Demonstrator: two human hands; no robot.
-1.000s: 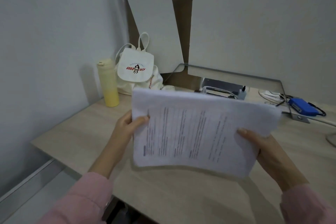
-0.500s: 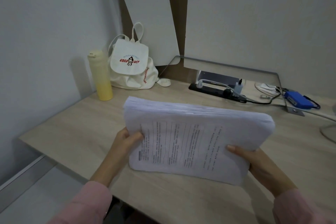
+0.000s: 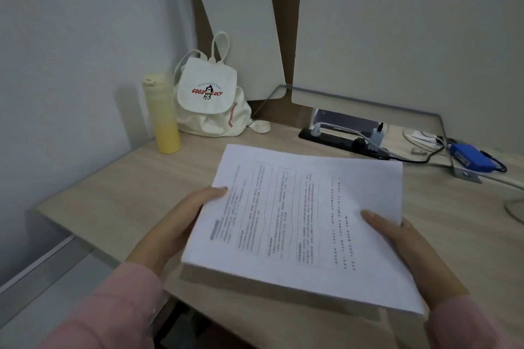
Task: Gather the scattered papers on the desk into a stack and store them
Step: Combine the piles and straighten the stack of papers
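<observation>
A thick stack of printed white papers (image 3: 300,218) is held nearly flat just above the light wooden desk (image 3: 119,195), printed side up. My left hand (image 3: 181,218) grips the stack's left edge, thumb on top. On the right edge my right hand (image 3: 397,244) holds it the same way, thumb on the top sheet. The fingers of both hands are hidden under the paper. Pink sleeves cover both forearms.
A yellow bottle (image 3: 161,113) and a white drawstring backpack (image 3: 211,99) stand at the back left against the wall. A black power strip (image 3: 340,142) with plugs and cables runs along the back, next to a blue device (image 3: 470,157). A white board (image 3: 241,22) leans in the corner.
The stack has been lowered and tipped from upright on its edge to nearly flat over the desk. Both hands kept their grip on its sides.
</observation>
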